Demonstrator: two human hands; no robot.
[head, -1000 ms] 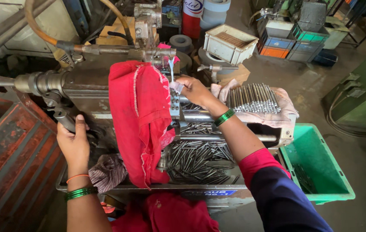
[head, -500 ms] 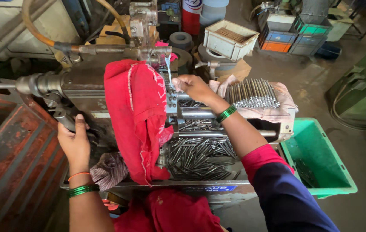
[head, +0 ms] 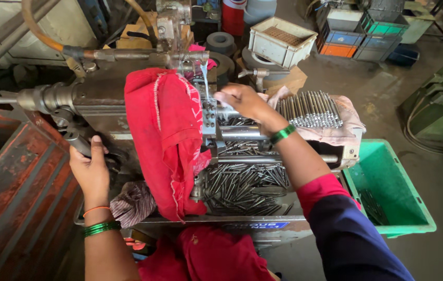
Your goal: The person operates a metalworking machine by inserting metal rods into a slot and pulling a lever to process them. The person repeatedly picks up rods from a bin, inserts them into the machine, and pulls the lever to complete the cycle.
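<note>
Barely any shift since the earlier frame: left hand (head: 90,169) still wrapped on the dark lever (head: 78,143), right hand (head: 242,101) still at the machine head (head: 208,112). Right fingers look pinched on a metal pin, hard to confirm. Keep lever steady, seat pin straight. Pin tray (head: 242,184) below, between both hands.
</note>
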